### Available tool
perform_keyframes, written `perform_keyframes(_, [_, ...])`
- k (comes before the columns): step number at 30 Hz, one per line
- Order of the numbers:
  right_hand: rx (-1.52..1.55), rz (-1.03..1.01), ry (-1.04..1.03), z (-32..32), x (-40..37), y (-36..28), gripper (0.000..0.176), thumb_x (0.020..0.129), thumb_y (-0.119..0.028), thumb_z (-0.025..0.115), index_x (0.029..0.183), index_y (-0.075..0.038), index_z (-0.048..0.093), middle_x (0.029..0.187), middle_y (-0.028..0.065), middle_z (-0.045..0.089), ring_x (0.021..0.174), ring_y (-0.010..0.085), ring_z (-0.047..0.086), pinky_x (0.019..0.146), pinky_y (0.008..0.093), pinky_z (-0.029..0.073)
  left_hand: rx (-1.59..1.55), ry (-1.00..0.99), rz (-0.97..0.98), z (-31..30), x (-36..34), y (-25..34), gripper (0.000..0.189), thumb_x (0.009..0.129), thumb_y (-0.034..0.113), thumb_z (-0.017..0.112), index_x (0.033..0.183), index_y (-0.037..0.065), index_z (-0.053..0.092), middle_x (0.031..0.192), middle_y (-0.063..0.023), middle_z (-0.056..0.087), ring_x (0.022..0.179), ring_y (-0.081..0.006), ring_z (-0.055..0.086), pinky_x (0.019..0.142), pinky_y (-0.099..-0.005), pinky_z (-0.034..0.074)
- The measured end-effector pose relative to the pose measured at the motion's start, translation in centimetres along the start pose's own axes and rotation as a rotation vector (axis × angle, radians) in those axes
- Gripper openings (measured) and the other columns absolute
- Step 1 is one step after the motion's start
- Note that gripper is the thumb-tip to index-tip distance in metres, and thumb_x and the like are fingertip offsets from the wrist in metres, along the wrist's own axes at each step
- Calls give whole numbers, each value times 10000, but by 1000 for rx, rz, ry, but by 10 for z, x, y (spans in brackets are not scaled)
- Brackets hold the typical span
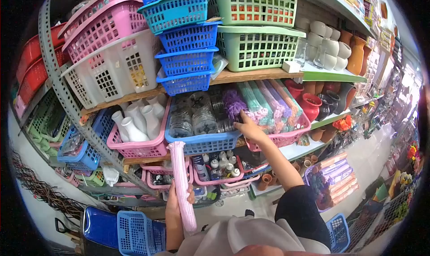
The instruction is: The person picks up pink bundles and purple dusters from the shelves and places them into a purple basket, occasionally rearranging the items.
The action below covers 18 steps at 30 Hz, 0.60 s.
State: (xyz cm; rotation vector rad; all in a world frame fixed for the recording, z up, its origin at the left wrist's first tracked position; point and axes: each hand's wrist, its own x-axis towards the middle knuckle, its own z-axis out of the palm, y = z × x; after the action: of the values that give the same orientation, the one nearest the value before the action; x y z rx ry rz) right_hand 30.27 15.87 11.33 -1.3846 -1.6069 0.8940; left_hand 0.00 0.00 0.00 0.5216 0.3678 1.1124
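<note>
My left hand is closed around a long pink striped bundle, which stands nearly upright in front of me. My right hand reaches to the shelf, its fingers curled at the near end of a fuzzy purple bundle. Part of that grip is hidden. Beside it, teal bundles, lilac bundles and peach bundles lie side by side in a pink basket. A blue basket with clear round packs stands just left of my right hand.
White vases fill a pink basket at the left. Stacked blue baskets and green baskets stand above. Red and black pots line the right shelf. Lower right, another basket holds similar bundles. A metal post rises at left.
</note>
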Motion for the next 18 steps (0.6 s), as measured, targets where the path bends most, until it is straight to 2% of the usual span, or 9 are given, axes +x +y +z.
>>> perform_keyframes(2, [-128,-195,55,4,5,11,704,828,-307,553,1304,124,263,1184,314,486,1121,341,498,945,332,379,-5,45,36,12,3,5,630,855,588,401,1220,75,396,751,-83,479,510,-167,464,462,-285,424])
perform_keyframes(7, [-224,-208,-97,-57,-6,-7,624,836,-354,539,1229,108,393,1096,302,543,1039,364,546,901,350,414,184,-183,48,70,57,7,581,873,517,439,1226,60,371,798,-100,510,590,-169,534,495,-292,470])
perform_keyframes(9, [-470,-254,-53,-76,-20,-28,519,864,-360,508,1140,79,493,1051,265,572,983,361,568,850,367,436,605,-176,101,112,70,19,560,869,428,519,1251,59,339,853,-122,540,644,-183,572,546,-301,500])
perform_keyframes(10, [-425,-389,-12,-84,-20,-27,472,910,-377,437,1073,53,546,990,200,611,901,306,594,783,374,457,787,-152,28,128,79,26,564,869,355,555,1273,53,301,895,-132,554,701,-193,589,599,-306,512])
perform_keyframes(11, [-428,-395,-15,-96,-22,-31,472,910,-377,437,1073,53,546,990,200,611,901,306,594,783,374,457,1048,-186,139,143,89,25,573,850,347,584,1280,66,329,916,-133,562,771,-206,599,674,-326,501])
perform_keyframes(13, [135,-175,-281,-121,-27,-37,524,942,-422,334,1087,32,554,946,150,622,879,254,582,802,352,447,1650,-364,385,189,109,29,548,817,311,622,1274,106,398,932,-109,556,796,-230,582,716,-368,470])
perform_keyframes(15, [361,-128,-657,-145,-28,-38,645,929,-529,251,1160,12,515,995,122,599,908,201,553,880,292,401,1907,-428,482,228,126,25,533,789,269,642,1257,117,438,954,-87,546,848,-232,565,764,-375,444])
perform_keyframes(17, [720,-26,-793,-151,-37,-21,664,920,-543,265,1237,14,438,1087,147,565,964,205,554,881,300,418,2226,-506,675,250,145,16,525,730,177,653,1233,193,506,954,-55,525,920,-260,520,823,-370,397])
perform_keyframes(18, [704,25,-793,-159,-45,-23,695,909,-555,285,1301,15,351,1130,171,533,1024,221,546,885,321,432,2275,-555,838,252,162,12,533,713,184,651,1227,212,515,983,-49,525,954,-246,512,856,-385,381])
